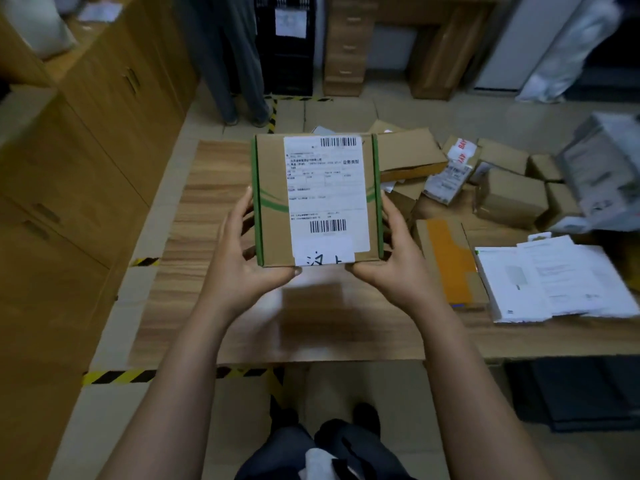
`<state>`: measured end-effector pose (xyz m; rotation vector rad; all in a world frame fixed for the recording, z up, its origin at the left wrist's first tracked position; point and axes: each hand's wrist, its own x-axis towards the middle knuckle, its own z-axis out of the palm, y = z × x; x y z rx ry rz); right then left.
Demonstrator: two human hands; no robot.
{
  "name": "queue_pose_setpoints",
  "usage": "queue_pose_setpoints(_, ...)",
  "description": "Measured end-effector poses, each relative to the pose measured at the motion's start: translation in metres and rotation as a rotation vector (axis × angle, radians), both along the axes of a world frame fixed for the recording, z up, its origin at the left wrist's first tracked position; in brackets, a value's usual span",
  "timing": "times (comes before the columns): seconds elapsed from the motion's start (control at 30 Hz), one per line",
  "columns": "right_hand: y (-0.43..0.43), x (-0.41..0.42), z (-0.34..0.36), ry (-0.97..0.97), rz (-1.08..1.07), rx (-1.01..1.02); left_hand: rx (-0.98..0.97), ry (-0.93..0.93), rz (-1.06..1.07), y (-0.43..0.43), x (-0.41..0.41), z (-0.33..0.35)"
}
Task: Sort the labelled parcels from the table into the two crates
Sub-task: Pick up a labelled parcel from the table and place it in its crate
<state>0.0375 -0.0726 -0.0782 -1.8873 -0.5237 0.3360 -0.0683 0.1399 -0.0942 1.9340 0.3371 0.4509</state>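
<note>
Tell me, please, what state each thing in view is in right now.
Box, closed, held above the table, label up.
Left hand, grips the box's left edge.
Right hand, grips the box's right edge.
Small boxes, closed, heaped on the table.
Orange-patched box, closed, lying flat.
White packets, lying flat on the table.

Green-edged labelled parcel [317,199], gripped by left hand [244,261] and right hand [394,258] above table [207,202]; more parcels [512,195] toward its right edge.
</note>
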Motion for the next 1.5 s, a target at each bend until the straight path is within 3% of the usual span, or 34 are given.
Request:
queue_pose_setpoints(0.33, -0.006, -0.031, 0.069, -0.222, -0.166, 0.186, 0.078, -0.221, -0.263, 0.013, 0.004, 0.093)
queue_pose_setpoints(0.7, -0.059, -0.045, 0.122, -0.433, -0.304, 0.159, 0.096, -0.336, -0.434, -0.028, 0.024, 0.142)
queue_pose_setpoints(1.03, -0.134, -0.025, 0.146, -0.455, -0.339, 0.194, 0.085, -0.373, -0.468, -0.108, 0.06, 0.156)
queue_pose_setpoints(1.5, -0.224, 0.011, 0.124, -0.448, -0.359, 0.157, 0.088, -0.341, -0.474, -0.202, 0.09, 0.144)
